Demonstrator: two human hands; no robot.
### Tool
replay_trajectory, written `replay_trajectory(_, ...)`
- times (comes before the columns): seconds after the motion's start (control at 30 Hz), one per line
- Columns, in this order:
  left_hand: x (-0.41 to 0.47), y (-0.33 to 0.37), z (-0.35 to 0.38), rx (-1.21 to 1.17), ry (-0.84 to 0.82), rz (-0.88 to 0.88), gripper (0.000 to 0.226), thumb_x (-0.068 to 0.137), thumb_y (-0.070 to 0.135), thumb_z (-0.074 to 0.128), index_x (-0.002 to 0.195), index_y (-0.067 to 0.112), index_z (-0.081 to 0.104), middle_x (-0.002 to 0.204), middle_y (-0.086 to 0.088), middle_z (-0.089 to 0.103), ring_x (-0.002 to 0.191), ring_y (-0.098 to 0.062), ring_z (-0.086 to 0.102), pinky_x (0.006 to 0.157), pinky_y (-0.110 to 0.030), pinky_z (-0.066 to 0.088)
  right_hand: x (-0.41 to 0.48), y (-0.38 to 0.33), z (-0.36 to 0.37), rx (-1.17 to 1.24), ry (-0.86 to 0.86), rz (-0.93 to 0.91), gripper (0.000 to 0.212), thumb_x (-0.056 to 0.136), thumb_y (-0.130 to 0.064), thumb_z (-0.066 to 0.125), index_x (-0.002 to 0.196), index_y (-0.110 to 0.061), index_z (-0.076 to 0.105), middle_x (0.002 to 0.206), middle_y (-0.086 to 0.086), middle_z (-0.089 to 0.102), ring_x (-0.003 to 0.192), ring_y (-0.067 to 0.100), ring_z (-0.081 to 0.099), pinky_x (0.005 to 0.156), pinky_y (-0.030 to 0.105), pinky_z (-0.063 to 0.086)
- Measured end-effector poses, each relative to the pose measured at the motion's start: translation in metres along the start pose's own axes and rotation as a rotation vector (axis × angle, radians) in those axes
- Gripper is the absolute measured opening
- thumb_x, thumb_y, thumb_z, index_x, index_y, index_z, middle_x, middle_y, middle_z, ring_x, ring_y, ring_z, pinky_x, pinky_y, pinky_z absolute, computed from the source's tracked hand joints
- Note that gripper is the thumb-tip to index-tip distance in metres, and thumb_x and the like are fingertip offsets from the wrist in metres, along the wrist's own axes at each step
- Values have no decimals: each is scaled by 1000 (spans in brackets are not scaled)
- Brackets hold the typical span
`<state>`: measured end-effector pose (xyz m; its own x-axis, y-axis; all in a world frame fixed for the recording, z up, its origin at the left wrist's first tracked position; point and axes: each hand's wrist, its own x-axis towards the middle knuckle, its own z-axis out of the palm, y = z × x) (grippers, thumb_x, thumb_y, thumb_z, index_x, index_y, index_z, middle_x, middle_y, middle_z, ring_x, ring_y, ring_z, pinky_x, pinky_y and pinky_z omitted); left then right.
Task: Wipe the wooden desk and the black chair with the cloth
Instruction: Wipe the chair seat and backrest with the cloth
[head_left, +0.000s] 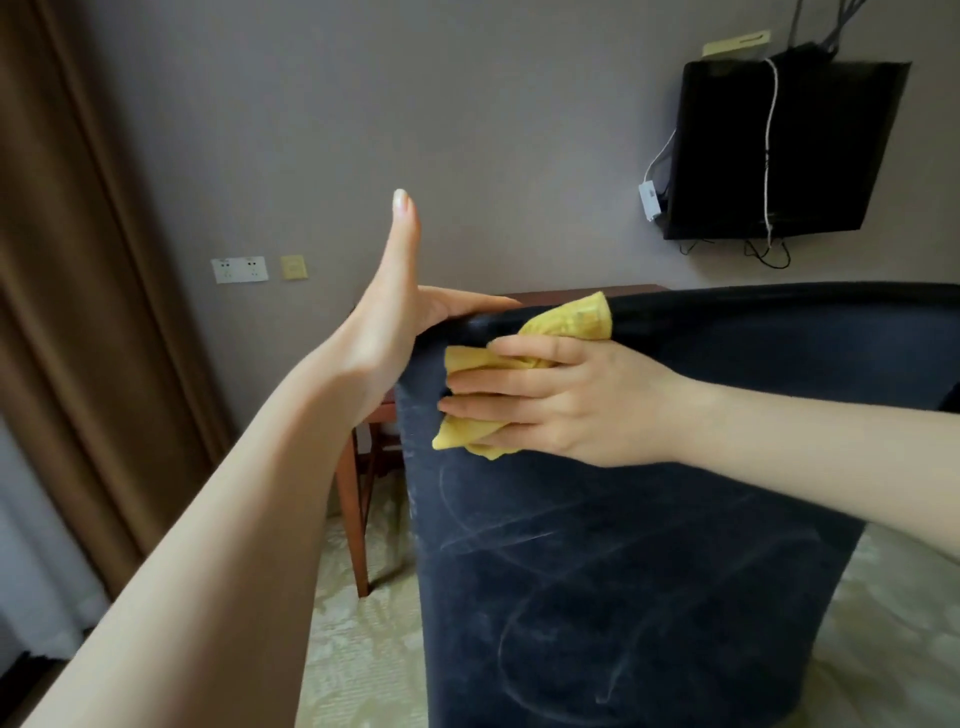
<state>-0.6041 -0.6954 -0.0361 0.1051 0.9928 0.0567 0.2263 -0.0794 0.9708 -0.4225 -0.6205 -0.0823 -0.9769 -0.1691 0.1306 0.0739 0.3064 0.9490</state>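
Observation:
The black chair (623, 571) fills the lower right, its back turned toward me and streaked with pale wipe marks. My right hand (561, 400) holds a bunched yellow cloth (571, 317) pressed against the upper left of the chair back; the thumb is hidden. My left hand (395, 322) rests on the chair's top left corner, fingers laid over the rim and thumb pointing up. Behind the chair stands the wooden desk (571, 293); only a strip of its top and a left leg show.
A black wall-mounted screen (779, 150) with dangling cables hangs above the desk at the right. Brown curtains (67, 260) cover the left side. Wall sockets (239, 269) sit low on the grey wall. Pale patterned carpet (353, 649) lies underfoot.

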Motion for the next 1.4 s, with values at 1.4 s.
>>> replay_trajectory(1.4, -67, -117, 3, -283, 812, 49, 78, 96, 59, 3, 103, 20, 70, 105, 0, 72, 103, -17, 65, 104, -40, 37, 100, -18, -35, 154, -234, 263, 33, 98, -29, 34, 114, -18, 61, 118, 9, 58, 110, 29, 46, 101, 50, 29)
